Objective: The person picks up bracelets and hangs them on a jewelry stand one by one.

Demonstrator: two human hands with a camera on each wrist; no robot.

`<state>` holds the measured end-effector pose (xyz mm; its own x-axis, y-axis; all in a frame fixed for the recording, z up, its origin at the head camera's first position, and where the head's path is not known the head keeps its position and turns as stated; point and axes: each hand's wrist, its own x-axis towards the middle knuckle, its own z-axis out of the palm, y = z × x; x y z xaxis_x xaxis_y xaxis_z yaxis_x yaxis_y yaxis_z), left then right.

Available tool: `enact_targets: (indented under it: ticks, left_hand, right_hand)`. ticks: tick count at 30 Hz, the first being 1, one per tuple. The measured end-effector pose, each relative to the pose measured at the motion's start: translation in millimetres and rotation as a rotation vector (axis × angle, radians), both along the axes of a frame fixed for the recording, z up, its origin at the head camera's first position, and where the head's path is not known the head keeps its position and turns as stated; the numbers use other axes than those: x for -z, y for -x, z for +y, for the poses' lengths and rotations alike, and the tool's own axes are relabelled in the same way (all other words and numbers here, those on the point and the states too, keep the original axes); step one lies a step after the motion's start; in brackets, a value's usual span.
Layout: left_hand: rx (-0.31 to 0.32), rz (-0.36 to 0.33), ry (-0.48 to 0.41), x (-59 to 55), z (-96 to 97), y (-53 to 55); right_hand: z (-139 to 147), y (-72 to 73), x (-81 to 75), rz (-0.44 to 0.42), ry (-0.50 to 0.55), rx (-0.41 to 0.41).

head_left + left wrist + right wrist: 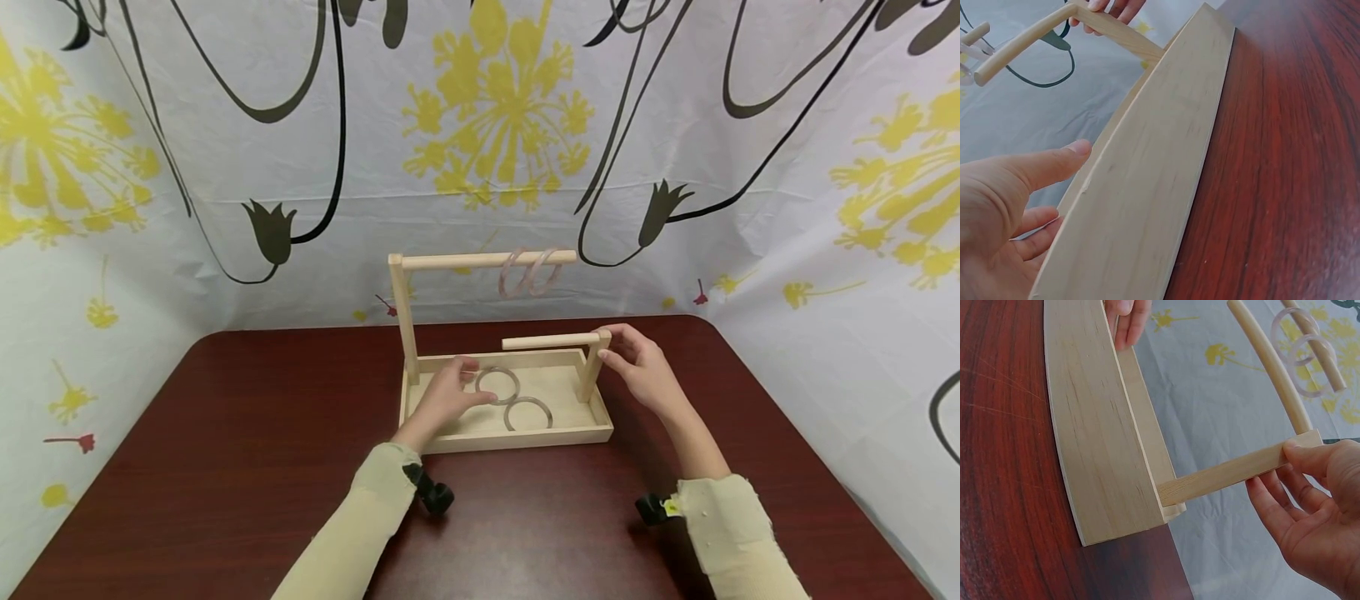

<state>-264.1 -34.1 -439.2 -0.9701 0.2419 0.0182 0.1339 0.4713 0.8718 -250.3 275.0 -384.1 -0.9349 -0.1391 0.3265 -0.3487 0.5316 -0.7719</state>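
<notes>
A pale wooden tray [517,439] stands on the dark red table. Its tall left post [405,317] carries a long rod [480,260] with two pinkish rings [531,272] hanging on it. Two clear rings lie flat in the tray, one further back [497,385] and one nearer [528,414]. My left hand [446,400] reaches into the tray, its relaxed fingers touching the left edge of the further ring. In the left wrist view the thumb [1054,162] lies straight above the tray wall [1147,187]. My right hand [641,371] pinches the top of the short right post [1222,478], which carries a short rod [1266,362].
A white cloth printed with yellow flowers and black stems [495,108] hangs close behind and to both sides of the table [225,433]. Bare tabletop lies left, right and in front of the tray. Black wrist camera mounts [435,496] sit at both cuffs.
</notes>
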Motion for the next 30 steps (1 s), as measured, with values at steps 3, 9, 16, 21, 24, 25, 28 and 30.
enact_targets:
  ticks: [3,9,16,21,24,25,28,30]
  left_hand:
    - [-0.005,-0.011,0.004,1.9,1.7,0.6]
    - [-0.018,-0.005,0.010,5.9,5.9,3.4]
    - [-0.047,0.009,0.049,9.8,9.9,4.3]
    - [-0.054,0.052,0.103,10.1,13.6,3.3]
    - [-0.060,0.073,0.148,9.1,16.3,3.3]
    - [-0.064,0.081,0.164,8.7,17.3,3.3]
    - [-0.073,0.096,0.229,6.7,20.3,3.1]
    - [-0.085,0.099,0.283,5.7,22.2,3.1]
  right_hand:
    - [0,-0.3,-0.4,-0.010,-0.004,0.003]
    - [-1,-0.1,-0.3,-0.014,0.002,-0.001]
    - [-1,-0.4,-0.5,-0.016,0.008,-0.002]
    - [-1,-0.4,-1.5,-0.012,0.018,-0.010]
    - [-1,-0.2,-1.8,-0.011,0.013,-0.007]
    - [-1,-0.2,-1.9,-0.010,0.012,-0.006]
    - [-1,-0.1,-1.5,-0.010,0.012,-0.004]
    - [-1,0.2,-1.0,-0.009,0.015,-0.005]
